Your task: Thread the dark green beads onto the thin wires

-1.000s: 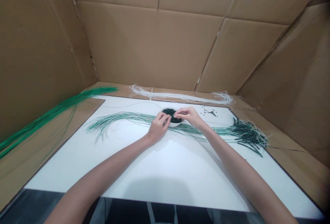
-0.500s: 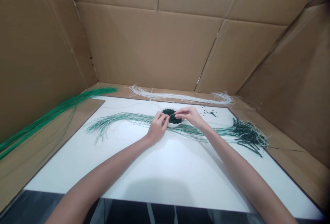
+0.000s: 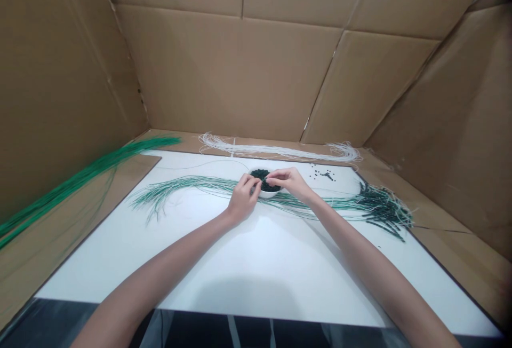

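A white bowl [image 3: 269, 195] filled with dark green beads [image 3: 260, 173] stands on the white board. Over its left rim, the fingertips of my left hand [image 3: 243, 196] are pinched on a thin green thread [image 3: 216, 161], which trails away to the left. My right hand [image 3: 293, 181] is above the bowl's right side, thumb and finger pressed together close to the left fingertips. Whatever lies in that right pinch is too small to make out. A bundle of green threads [image 3: 196, 181] passes by the bowl, with dark beaded ends [image 3: 386, 206] at the right.
Loose dark beads [image 3: 328, 175] lie on the white board [image 3: 248, 262] right of the bowl. White threads [image 3: 276, 150] stretch along the back. More green threads [image 3: 92, 177] lie at the left. Cardboard walls [image 3: 236, 76] enclose the back and sides.
My right fingertips have shifted slightly left, closer to my left fingertips over the bowl. A small dark speck now shows on the board beside my right forearm. My left hand keeps its pinch.
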Demonstrator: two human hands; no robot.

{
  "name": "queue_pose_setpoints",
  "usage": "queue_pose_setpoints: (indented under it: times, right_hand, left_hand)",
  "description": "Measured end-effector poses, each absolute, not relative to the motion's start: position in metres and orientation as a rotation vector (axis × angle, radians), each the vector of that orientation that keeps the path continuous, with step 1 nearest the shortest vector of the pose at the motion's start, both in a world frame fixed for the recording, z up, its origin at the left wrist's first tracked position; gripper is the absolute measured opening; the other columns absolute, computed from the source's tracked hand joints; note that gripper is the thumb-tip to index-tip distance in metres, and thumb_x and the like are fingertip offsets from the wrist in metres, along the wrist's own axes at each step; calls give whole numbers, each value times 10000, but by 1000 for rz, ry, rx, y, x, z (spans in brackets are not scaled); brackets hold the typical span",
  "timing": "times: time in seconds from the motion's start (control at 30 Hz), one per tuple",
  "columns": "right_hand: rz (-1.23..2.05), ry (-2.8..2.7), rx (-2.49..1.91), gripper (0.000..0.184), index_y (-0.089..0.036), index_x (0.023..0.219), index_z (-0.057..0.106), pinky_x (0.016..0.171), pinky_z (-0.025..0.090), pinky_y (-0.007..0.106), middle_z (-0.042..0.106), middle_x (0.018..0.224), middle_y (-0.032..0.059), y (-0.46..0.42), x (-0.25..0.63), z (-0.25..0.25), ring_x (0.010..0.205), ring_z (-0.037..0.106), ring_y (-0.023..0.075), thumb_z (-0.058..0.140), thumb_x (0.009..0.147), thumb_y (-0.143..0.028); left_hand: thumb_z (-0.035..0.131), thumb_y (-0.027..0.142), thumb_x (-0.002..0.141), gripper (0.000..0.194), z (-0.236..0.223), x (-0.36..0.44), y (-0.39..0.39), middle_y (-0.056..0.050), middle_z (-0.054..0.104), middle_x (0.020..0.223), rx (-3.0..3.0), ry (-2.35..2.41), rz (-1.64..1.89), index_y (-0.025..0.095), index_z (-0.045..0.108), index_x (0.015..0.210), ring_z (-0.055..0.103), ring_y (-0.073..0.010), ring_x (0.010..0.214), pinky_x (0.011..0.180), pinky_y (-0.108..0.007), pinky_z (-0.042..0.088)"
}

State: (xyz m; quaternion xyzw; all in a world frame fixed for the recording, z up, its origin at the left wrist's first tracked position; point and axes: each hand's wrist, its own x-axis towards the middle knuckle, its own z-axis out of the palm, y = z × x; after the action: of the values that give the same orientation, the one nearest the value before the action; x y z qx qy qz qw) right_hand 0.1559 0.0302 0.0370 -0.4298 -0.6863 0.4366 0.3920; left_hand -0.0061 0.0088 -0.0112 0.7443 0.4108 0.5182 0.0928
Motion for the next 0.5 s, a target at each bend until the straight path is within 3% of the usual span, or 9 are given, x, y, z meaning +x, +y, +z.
queue_pose_setpoints:
  times: [0.5]
  right_hand:
    - [1104,-1706,-1069,275,-121,727,661,614,453,269,634,653,42,33,159,36,591,554,124,669,570,-347]
  left_hand:
    - [408,231,828,158,-10,-8,9,-27,506,803,2223,1214,1542,169,553,825,512,-100,731,657,-208,415]
